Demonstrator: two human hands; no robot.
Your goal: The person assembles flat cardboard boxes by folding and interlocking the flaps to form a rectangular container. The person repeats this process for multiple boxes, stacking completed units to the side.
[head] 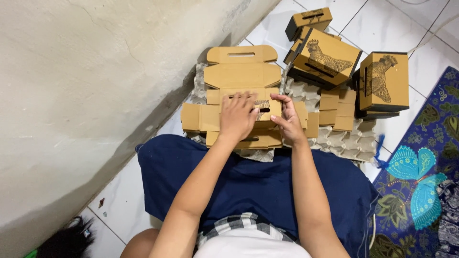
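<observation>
A flat, unfolded brown cardboard box blank (241, 76) lies on grey egg trays (344, 141) on the floor in front of my knees. My left hand (237, 116) presses palm-down on its near part, fingers spread. My right hand (287, 119) grips the folded-up panel just to the right, thumb near a slot with a printed picture. Both hands touch the same blank. Its near flaps are partly hidden under my hands.
Several assembled brown boxes with rooster prints (327, 57) (384, 82) stand at the back right. A plaster wall (95, 86) runs along the left. A dark blue cloth (248, 181) covers my lap. A butterfly-patterned mat (420, 172) lies at right on white tiles.
</observation>
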